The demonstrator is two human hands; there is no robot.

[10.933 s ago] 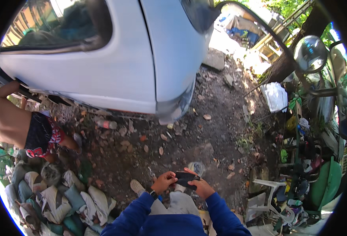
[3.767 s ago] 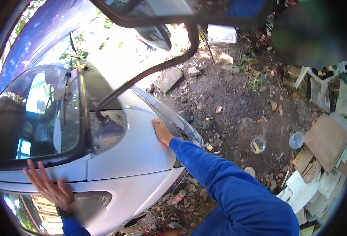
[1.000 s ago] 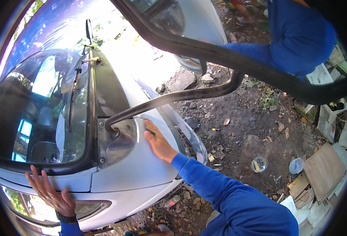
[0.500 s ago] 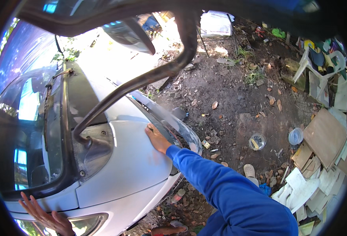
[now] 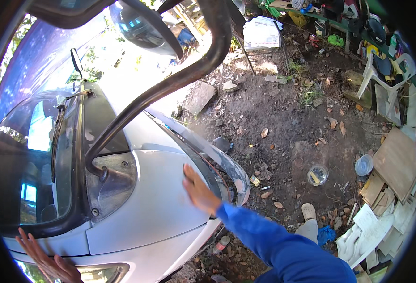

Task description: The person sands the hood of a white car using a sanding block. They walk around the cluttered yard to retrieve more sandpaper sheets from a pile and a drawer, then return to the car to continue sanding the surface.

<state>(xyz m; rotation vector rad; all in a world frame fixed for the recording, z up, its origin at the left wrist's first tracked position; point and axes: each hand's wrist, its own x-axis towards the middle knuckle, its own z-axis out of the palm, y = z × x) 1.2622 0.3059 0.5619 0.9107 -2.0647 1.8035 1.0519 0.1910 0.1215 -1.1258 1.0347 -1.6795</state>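
Observation:
My right hand [image 5: 198, 189], in a blue sleeve [image 5: 279, 243], lies flat with fingers stretched over the silvery-white front corner panel [image 5: 163, 188] of a vehicle. It is slightly blurred, and whether the palm presses on the paint cannot be told. Beside the panel is a dark mirror-arm base [image 5: 116, 184], from which a thick curved black tube [image 5: 156, 96] rises. At the lower left, my left hand [image 5: 50, 262] has its fingers spread by the lower corner of the windshield [image 5: 28, 174], above a side window [image 5: 101, 274]. Neither hand holds anything.
A bumper [image 5: 217, 155] with worn paint curves along the vehicle's front. On the dirt sit a clear round tub [image 5: 318, 175] and a bluish tub [image 5: 364, 165]. Stacked boards [image 5: 391, 158], broken white pieces [image 5: 366, 231] and a white plastic chair [image 5: 382, 80] line the right side.
My right hand has slid back from the panel's front edge, nearer to me. The left hand stays by the windshield corner. The view has shifted slightly, showing more of the far ground.

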